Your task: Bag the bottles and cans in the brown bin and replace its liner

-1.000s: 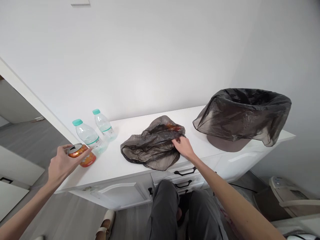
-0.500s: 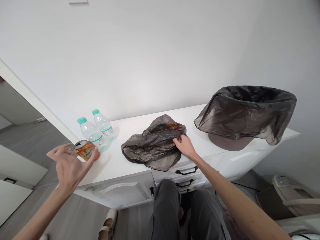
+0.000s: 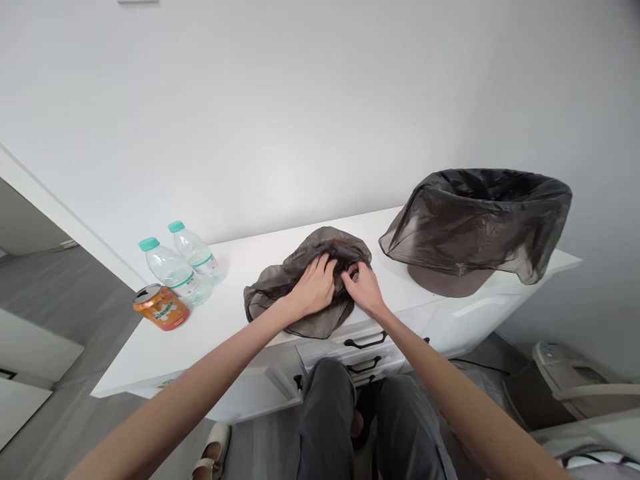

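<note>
A crumpled dark see-through plastic bag (image 3: 320, 327) lies on the white cabinet top. My left hand (image 3: 316, 285) is at the bag's opening, its fingers stretched out and their tips partly hidden in the folds. On the bag's right side my right hand (image 3: 364, 287) pinches the plastic rim. An orange drink can (image 3: 163, 308), its top opened, stands at the left of the cabinet top. Right behind it are two clear bottles, the nearer bottle (image 3: 170, 267) and the farther bottle (image 3: 193, 248), both with turquoise caps.
To the right stands a brown bin (image 3: 445, 283) lined with a dark plastic bag (image 3: 455, 233) that hangs over its rim. Black-handled drawers (image 3: 367, 341) are below the cabinet top (image 3: 225, 333). A pale shoe (image 3: 215, 447) lies on the floor.
My left hand has left the can, which stays on the cabinet, and moved right to the bag's opening. My right hand still holds the bag's edge.
</note>
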Motion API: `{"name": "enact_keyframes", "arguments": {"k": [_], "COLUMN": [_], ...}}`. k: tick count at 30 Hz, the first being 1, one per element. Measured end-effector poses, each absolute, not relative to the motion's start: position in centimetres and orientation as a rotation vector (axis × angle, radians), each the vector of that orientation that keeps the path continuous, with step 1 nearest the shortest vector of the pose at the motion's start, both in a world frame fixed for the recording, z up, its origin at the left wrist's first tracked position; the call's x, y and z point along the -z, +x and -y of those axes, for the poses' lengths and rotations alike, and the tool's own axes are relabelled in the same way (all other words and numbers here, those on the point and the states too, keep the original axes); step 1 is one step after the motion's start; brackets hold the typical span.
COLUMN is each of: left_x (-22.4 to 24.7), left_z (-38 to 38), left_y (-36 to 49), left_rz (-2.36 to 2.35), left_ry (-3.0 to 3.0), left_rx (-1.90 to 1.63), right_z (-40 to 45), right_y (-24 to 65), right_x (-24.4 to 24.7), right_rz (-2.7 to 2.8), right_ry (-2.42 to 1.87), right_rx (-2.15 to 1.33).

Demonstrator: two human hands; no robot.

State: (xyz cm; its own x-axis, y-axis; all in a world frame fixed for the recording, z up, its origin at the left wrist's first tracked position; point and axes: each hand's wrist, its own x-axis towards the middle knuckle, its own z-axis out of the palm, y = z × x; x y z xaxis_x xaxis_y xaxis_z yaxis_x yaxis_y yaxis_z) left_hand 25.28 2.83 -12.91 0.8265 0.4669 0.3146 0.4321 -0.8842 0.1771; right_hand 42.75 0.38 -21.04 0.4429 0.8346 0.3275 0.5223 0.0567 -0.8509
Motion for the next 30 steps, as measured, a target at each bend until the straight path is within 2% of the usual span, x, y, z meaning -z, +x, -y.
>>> {"name": "enact_keyframes", "arguments": {"k": [3, 9, 18, 26, 30], "left_x": [12.6, 12.5, 13.3, 11.9, 11.2], "left_z": [-5.8, -9.7, -13.0, -12.0, -10.0], "left_y": [28.7, 32.8, 33.2, 27.3, 23.9], "left_rz": [-0.813, -0.682, -0.594, -0.257, -0.297], "left_ry": [3.048, 3.216, 3.225, 2.997, 2.844], "left_rx": [-0.450, -0.163, -0.071, -0.250, -0.436], "right_z": [-0.9, -1.2, -1.2, -0.3, 0.1], "right_y": [43.1, 43.7, 43.5, 43.1, 42.7], "right_x": [21.3, 21.2, 20.8, 19.5, 18.8], "right_rz": [1.195, 1.026, 0.979, 0.996, 1.066], "right_ry": [-1.639, -1.658, -1.720, -1.819, -1.893], "right_rx": [-0.279, -0.281, -0.324, -0.350, -0.351]}}
